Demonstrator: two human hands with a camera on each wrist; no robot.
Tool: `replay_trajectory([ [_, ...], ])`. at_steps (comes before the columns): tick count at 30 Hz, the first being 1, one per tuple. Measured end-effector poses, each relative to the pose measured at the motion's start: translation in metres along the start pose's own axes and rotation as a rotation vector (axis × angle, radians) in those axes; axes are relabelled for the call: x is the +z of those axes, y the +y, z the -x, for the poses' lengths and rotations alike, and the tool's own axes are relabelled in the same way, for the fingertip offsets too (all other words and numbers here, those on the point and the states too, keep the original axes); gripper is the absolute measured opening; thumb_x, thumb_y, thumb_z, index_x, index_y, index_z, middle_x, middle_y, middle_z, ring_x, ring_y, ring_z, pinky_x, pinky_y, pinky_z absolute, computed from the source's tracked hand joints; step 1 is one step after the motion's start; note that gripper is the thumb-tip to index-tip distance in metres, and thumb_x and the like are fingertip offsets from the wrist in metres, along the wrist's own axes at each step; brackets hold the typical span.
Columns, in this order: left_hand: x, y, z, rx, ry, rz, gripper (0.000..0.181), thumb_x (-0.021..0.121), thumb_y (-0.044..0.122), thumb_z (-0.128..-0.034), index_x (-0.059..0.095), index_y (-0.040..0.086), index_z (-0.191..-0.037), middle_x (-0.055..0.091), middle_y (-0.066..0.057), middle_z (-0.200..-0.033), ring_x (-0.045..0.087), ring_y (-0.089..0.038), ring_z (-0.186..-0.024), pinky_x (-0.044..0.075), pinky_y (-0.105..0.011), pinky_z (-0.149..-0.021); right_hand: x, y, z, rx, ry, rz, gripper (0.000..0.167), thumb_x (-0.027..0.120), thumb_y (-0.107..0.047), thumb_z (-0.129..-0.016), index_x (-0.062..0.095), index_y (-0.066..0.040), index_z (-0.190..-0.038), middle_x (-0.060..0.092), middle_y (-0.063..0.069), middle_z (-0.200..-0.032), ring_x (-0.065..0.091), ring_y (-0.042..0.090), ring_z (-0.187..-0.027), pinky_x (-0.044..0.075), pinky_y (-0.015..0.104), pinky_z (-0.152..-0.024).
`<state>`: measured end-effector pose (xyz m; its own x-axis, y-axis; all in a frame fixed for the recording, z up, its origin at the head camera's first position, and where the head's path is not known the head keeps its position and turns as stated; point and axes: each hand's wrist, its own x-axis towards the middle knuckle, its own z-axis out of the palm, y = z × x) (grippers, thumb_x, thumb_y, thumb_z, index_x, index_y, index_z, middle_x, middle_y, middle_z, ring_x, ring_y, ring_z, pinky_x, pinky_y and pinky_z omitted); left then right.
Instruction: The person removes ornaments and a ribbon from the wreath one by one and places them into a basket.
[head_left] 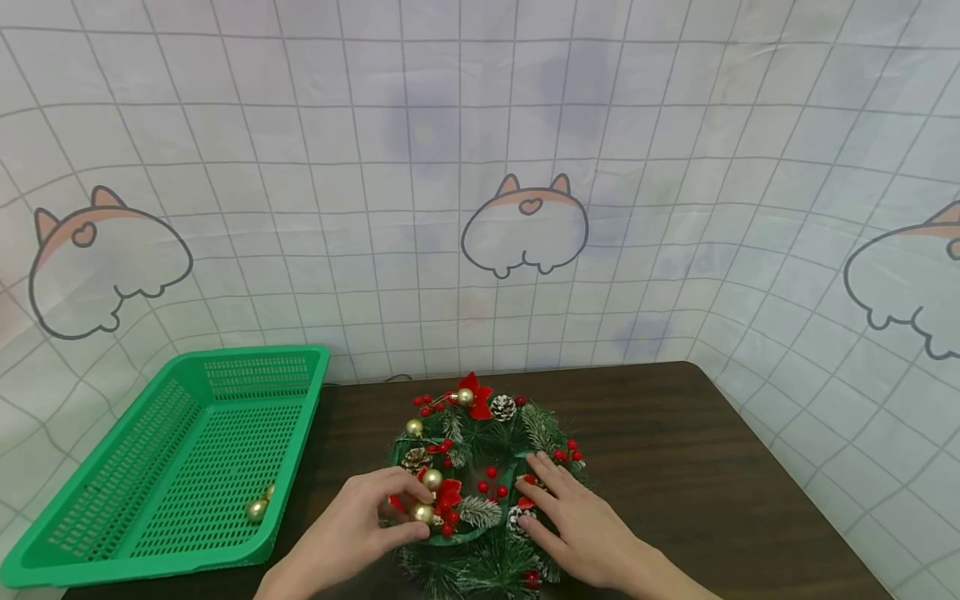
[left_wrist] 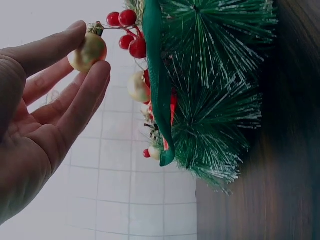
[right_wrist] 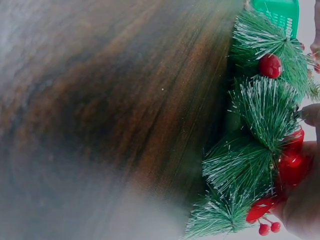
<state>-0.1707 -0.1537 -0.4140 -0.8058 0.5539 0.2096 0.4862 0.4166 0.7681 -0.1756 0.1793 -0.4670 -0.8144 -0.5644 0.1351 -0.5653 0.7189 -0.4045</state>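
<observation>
A green pine wreath point(head_left: 495, 567) with red flowers, red berries, pine cones and a green ribbon lies on the table in the head view. My left hand point(head_left: 360, 521) is at the wreath's left side. Between its thumb and fingers it pinches a small gold Christmas ball point(left_wrist: 90, 52), held by the cap and the round body. Beside that ball are red berries point(left_wrist: 127, 19) and another gold ball point(head_left: 431, 479) on the wreath. My right hand point(head_left: 581, 521) rests on the wreath's right side with fingers spread, near a snowy pine cone point(head_left: 519, 521).
To the left stands a green plastic basket point(head_left: 318, 358) with a few gold balls point(head_left: 257, 509) in its near right corner. The dark wooden table point(head_left: 675, 450) extends right of the wreath. A white gridded curtain point(head_left: 397, 250) hangs behind it.
</observation>
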Motion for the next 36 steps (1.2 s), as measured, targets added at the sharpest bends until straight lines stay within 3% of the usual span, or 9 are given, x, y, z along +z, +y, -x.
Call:
replay_trajectory([
  [6, 0.006, 0.002, 0.0, 0.008, -0.043, 0.099, 0.023, 0.083, 0.018, -0.0896, 0.071, 0.015, -0.109, 0.067, 0.006, -0.105, 0.066, -0.009, -0.093, 0.061, -0.029, -0.075, 0.0, 0.0, 0.0, 0.001, -0.002, 0.004, 0.058, 0.041, -0.049, -0.11, 0.056, -0.009, -0.148, 0.028, 0.014, -0.166, 0.023, 0.031, -0.153, 0.03, 0.056, -0.117],
  [15, 0.018, 0.004, -0.005, 0.042, -0.031, 0.067, 0.023, 0.083, 0.017, -0.0888, 0.071, 0.021, -0.107, 0.065, 0.007, -0.106, 0.068, -0.012, -0.094, 0.06, -0.028, -0.076, 0.0, -0.001, 0.0, 0.003, -0.003, 0.008, 0.058, 0.041, -0.05, -0.11, 0.056, -0.009, -0.148, 0.029, 0.015, -0.165, 0.022, 0.031, -0.153, 0.029, 0.056, -0.118],
  [23, 0.031, 0.003, -0.01, 0.067, -0.052, 0.128, 0.025, 0.083, 0.01, -0.0873, 0.072, 0.016, -0.109, 0.064, 0.004, -0.107, 0.067, -0.007, -0.086, 0.06, -0.029, -0.075, 0.0, -0.002, 0.0, 0.005, 0.003, 0.009, 0.059, 0.041, -0.051, -0.11, 0.056, -0.009, -0.148, 0.029, 0.014, -0.165, 0.023, 0.031, -0.153, 0.03, 0.056, -0.117],
  [31, 0.041, 0.003, -0.009, 0.118, -0.045, 0.078, 0.025, 0.085, 0.014, -0.0864, 0.073, 0.017, -0.108, 0.064, 0.007, -0.107, 0.065, -0.005, -0.088, 0.059, -0.027, -0.076, 0.0, -0.002, 0.002, 0.005, 0.007, 0.012, 0.058, 0.041, -0.051, -0.11, 0.056, -0.009, -0.148, 0.029, 0.014, -0.166, 0.022, 0.031, -0.153, 0.031, 0.056, -0.117],
  [36, 0.046, 0.004, -0.006, 0.187, -0.027, 0.02, 0.022, 0.084, 0.016, -0.0877, 0.075, 0.017, -0.108, 0.065, 0.008, -0.108, 0.063, -0.005, -0.091, 0.058, -0.027, -0.076, 0.0, -0.002, 0.002, 0.003, 0.011, 0.007, 0.058, 0.041, -0.05, -0.11, 0.056, -0.01, -0.148, 0.029, 0.014, -0.166, 0.022, 0.031, -0.153, 0.031, 0.056, -0.117],
])
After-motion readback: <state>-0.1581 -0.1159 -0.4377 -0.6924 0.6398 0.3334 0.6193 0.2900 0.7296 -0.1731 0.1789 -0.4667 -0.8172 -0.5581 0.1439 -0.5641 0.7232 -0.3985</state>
